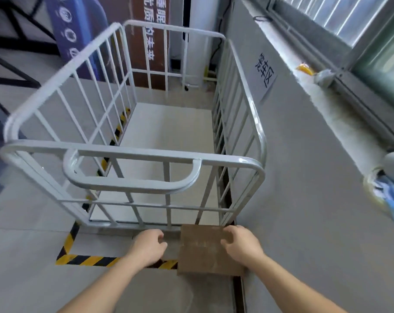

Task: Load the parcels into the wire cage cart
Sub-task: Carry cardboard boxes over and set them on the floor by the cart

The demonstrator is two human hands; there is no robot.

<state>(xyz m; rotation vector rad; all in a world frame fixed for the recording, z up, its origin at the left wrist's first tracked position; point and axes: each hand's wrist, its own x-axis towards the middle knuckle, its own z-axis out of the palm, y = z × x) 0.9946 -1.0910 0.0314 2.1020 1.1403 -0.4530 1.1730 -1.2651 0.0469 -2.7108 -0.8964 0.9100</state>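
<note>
The right hand (pixel 242 245) grips the right edge of a brown parcel (pixel 205 249), held at 6 o'clock just before the cart (pixel 132 154). At the parcel's 9 o'clock, the left hand (pixel 147 246) hangs loosely curled, holding nothing.

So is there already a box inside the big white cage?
No, the cart's floor is bare, and the only brown parcel is outside it, held by the right hand.

right hand (pixel 242 245) grips brown parcel (pixel 202 251) before white cage cart (pixel 132 154); left hand (pixel 147 245) curled, apart.
</note>
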